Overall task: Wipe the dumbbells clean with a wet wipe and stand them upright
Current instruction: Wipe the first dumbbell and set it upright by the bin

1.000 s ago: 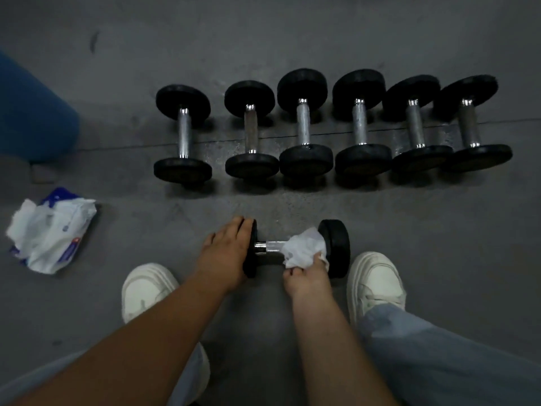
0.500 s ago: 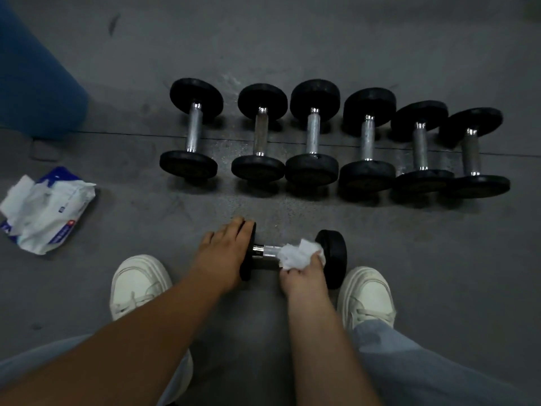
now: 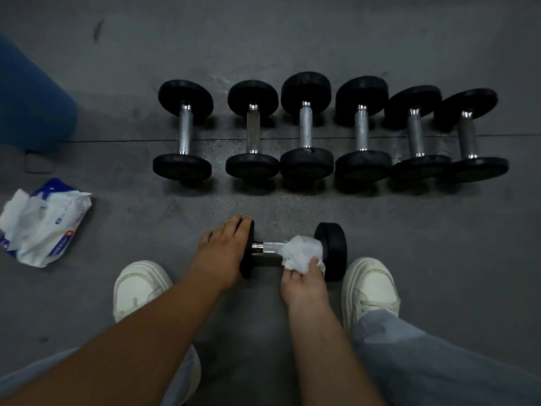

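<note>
Item one: dumbbell [image 3: 332, 251], lower centre of the frame, lying on its side on the grey floor [image 3: 424, 244] between my two white shoes, handle running left to right.

Left hand [image 3: 224, 253]: laid flat over the dumbbell's left weight, fingers spread and draped across its top edge, palm down; a loose hold rather than a closed fist.

Right hand [image 3: 303, 284]: fingers pinched on a crumpled white wipe [image 3: 301, 252], pressed to the handle just beside the right weight (how tightly the fingers curl under the bar I cannot tell).

Item two: row of six dumbbells [image 3: 306, 127], upper centre to upper right, all lying flat with handles pointing away from me, side by side, neighbours close or touching.

Item three: wipes pack [image 3: 44, 224], left edge of the frame, opened, white sheet spilling out.

Item four: blue object [image 3: 29, 104], upper left, partly cut off.
</note>
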`<state>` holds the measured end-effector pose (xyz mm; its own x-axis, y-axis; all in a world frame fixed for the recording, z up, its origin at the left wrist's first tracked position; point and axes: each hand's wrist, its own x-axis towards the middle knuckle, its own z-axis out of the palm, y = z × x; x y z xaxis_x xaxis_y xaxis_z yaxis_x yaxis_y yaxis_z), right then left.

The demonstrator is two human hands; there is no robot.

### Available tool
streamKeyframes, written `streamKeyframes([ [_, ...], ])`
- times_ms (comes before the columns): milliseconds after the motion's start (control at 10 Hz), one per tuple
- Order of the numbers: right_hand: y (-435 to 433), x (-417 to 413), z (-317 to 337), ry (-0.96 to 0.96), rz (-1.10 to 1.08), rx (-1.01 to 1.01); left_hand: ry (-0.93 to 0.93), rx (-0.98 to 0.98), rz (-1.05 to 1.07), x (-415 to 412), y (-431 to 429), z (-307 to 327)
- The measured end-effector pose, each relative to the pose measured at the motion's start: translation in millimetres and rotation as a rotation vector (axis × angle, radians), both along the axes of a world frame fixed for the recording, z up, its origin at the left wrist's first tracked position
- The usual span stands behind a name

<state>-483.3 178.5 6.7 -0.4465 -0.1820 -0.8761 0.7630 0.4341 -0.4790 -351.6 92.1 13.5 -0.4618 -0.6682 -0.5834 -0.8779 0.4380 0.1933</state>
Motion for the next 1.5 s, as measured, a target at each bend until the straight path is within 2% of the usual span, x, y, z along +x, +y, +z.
streamKeyframes([
  [100, 12, 11, -9, -0.190, -0.470, 0.028, 0.012, -0.003, -0.004, 1, 0, 1],
  [200, 12, 7, -10, -0.128, -0.111, 0.206, 0.019, -0.001, -0.001, 2, 3, 2],
  [300, 2, -4, 4, 0.061, 0.177, 0.233, 0.025, -0.002, -0.012, 1, 2, 3],
  [400, -22, -8, 23, 0.093, 0.114, 0.230, 0.017, 0.000, -0.002, 0, 0, 3],
  [500, -36, -2, 24, -0.194, -0.167, 0.099, 0.031, -0.021, 0.009, 1, 1, 0],
  [700, -39, -6, 3, -0.184, -0.486, 0.036, 0.038, -0.025, -0.004, 1, 2, -2],
  [800, -29, -6, -15, -0.234, -0.517, -0.082, 0.033, -0.012, 0.003, 0, 0, -2],
  [1000, -39, -9, -26, -0.344, -0.516, -0.113, 0.054, -0.048, -0.001, 3, 5, -6],
  [1100, -43, -16, -27, -0.408, -0.627, -0.167, 0.052, -0.041, 0.006, 2, 1, -6],
  [1200, -29, -8, -24, -0.288, -0.680, -0.084, 0.049, -0.046, 0.000, 4, 2, -8],
  [1400, -41, -16, -19, -0.300, -0.583, -0.090, 0.057, -0.054, -0.002, 2, 1, -7],
  [1500, -30, -8, -10, -0.216, -0.514, -0.062, 0.057, -0.045, -0.006, 2, 1, -7],
])
